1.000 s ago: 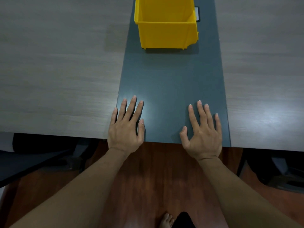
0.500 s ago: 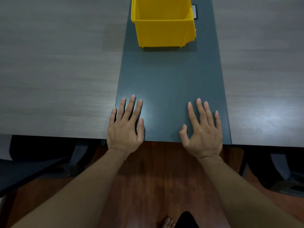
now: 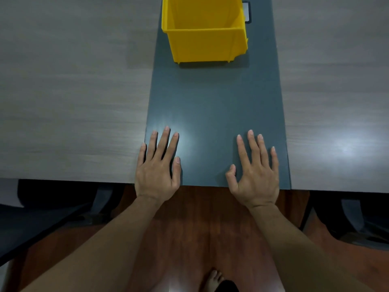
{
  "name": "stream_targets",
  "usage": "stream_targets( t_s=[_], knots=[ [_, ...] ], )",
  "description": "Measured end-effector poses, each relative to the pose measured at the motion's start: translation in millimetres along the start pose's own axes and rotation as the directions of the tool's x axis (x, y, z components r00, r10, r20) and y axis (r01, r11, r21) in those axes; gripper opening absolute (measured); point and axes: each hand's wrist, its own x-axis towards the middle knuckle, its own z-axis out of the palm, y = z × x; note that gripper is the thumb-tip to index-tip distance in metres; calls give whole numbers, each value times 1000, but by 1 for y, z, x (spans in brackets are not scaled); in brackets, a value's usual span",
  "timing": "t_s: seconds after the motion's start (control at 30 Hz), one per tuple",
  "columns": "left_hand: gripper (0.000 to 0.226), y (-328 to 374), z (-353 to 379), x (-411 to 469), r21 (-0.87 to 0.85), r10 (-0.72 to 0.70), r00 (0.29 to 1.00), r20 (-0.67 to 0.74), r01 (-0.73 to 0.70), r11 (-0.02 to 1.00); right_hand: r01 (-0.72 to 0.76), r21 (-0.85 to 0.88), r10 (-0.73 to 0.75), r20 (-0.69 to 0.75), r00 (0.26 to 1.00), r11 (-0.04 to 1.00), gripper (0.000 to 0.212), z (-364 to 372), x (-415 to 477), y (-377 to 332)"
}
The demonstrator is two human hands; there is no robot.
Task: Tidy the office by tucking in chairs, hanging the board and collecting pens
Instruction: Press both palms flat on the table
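Barely shifted since a moment ago, left hand (image 3: 156, 171) and right hand (image 3: 255, 175) lie flat, fingers spread and empty, on the table's dark centre strip (image 3: 216, 106), the yellow bin (image 3: 203, 32) straight ahead between them, neither nearer, no pens visible.

One yellow bin (image 3: 205, 30), two hands (image 3: 156, 173), one table (image 3: 73, 91)

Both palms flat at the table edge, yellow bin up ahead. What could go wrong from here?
1. The yellow bin looks empty and light, standing free on the dark centre strip; a careless reach could probably slide or tip it.
2. The left hand and right hand rest at the table's near edge with heels overhanging; leaning weight on them risks a slip.
3. A chair sits close beside the bare foot; stepping sideways could stub toes.
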Motion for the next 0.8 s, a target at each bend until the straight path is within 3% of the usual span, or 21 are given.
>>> stream_targets(
  t_s=[0.8],
  knots=[
    [69,-2,-6,10,-17,-19,994,104,20,1000,-36,18,32,170,985,999,81,-11,11,-1]
  ],
)
